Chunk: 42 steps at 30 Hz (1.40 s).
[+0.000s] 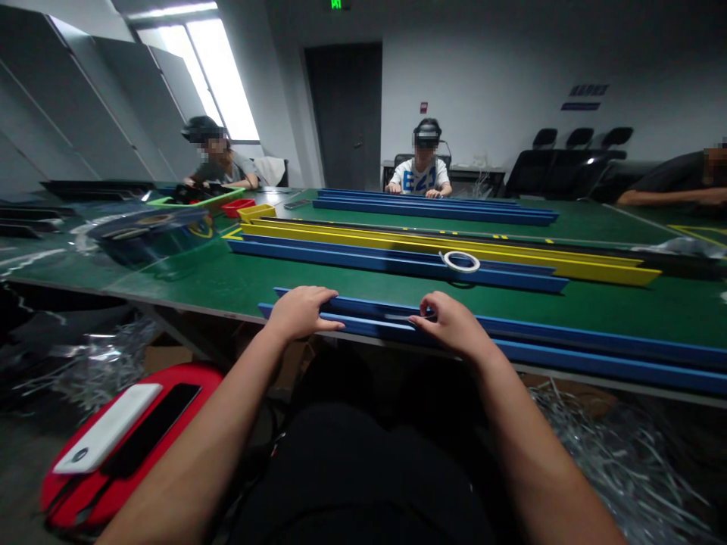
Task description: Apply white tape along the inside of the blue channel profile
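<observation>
Along the near table edge lies a long blue channel (568, 342), open at the top. My left hand (301, 312) grips it close to its left end, fingers over the far wall and thumb along the near wall. Thumb and forefinger of my right hand (451, 322) are pinched together over the channel, on a thin pale strip (397, 317) that lies inside it to the left. Whether the strip is stuck down cannot be seen. Farther back, a roll of white tape (461, 262) rests on a second blue channel (397, 261).
Yellow channels (602, 266) and more blue ones (437, 210) lie across the green table (187, 281). A blurred clear reel (153, 231) is at left. Co-workers sit around the table. A red stool (170, 378) holds a white device and a black phone. Scrap strips (619, 454) lie below.
</observation>
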Tool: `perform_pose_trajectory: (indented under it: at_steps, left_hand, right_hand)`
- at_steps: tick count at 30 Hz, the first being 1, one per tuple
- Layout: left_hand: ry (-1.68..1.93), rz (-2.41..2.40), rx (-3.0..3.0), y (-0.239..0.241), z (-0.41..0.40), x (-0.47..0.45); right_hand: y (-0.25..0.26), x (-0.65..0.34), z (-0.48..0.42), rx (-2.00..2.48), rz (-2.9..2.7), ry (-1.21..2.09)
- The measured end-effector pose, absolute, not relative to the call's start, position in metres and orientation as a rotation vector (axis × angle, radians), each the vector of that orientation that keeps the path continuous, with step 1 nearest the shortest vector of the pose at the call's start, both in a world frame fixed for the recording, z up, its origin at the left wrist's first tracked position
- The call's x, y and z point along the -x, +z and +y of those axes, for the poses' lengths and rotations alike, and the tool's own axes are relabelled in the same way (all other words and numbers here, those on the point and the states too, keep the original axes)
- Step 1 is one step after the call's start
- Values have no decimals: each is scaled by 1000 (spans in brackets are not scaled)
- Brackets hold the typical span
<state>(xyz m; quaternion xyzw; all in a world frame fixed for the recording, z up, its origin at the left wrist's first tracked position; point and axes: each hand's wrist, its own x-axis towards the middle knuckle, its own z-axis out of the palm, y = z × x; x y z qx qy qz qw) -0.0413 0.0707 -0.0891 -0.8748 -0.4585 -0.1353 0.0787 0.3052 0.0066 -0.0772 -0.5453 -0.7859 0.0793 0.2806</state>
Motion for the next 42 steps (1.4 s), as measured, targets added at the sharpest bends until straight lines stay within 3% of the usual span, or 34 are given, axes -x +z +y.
perform_pose_trajectory:
  at_steps: [18,42]
  left_hand:
    - [-642,-1205,2495,-106,73,46]
    - [-703,-1163,2421,-114,75,49]
  right_hand:
    - [-89,-311,12,1405,-2048,280]
    - [-88,-310,11,1442,-2029,338]
